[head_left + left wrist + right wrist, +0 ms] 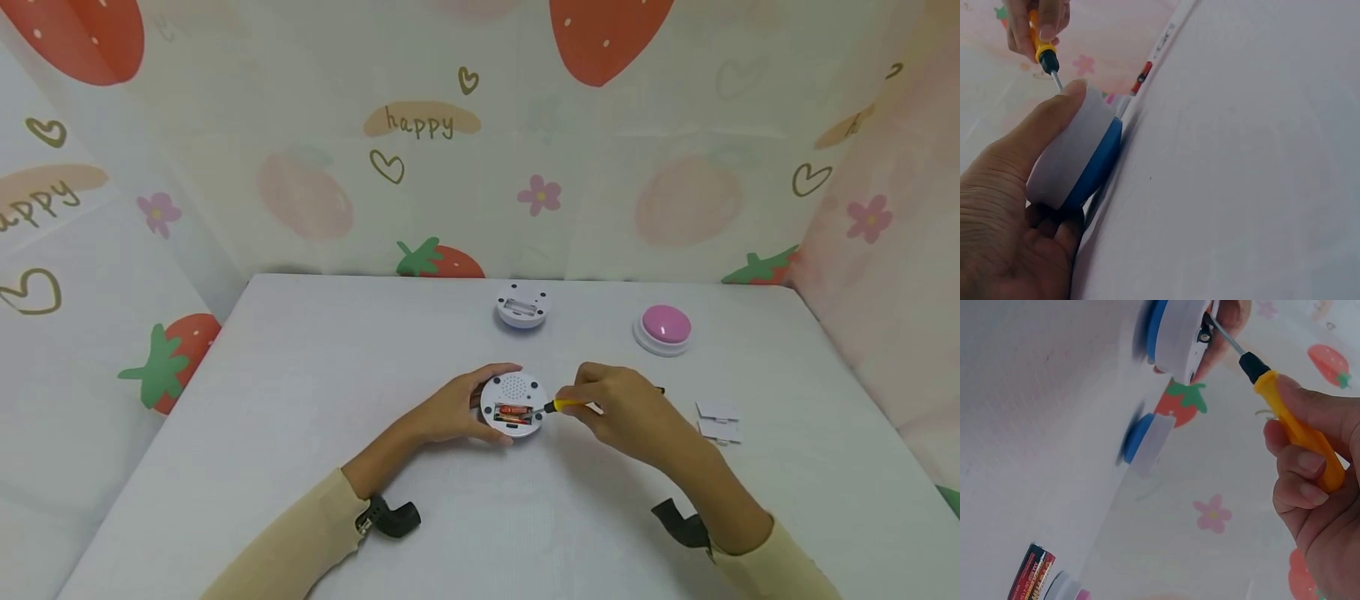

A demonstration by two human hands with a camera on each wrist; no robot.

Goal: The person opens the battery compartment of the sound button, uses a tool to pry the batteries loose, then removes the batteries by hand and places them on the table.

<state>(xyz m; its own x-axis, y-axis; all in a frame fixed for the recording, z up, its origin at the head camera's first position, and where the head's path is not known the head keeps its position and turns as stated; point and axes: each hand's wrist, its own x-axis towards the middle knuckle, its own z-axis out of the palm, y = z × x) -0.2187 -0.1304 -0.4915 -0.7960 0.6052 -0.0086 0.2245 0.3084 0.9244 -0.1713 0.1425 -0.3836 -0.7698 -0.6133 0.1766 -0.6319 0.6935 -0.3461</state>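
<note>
My left hand (457, 410) grips a round white button device (514, 385) by its sides. It lies upside down, its blue side (1100, 162) toward the table. Red batteries (514, 409) sit in its uncovered compartment. With curled fingers my right hand (626, 410) holds a yellow-handled screwdriver (1297, 434), its dark collar nearest the metal shaft. The shaft reaches the battery compartment at an angle; what exactly the tip touches is too small to tell. Below the right hand in its wrist view, a loose red-and-black AAA battery (1032, 575) lies on the table.
A second upturned white device (522, 307) with an uncovered battery compartment stands further back. At the back right is a white-based button with a pink top (667, 323). Two small white covers (718, 410) lie right of the right hand. A printed curtain (465, 192) surrounds the white table (337, 333).
</note>
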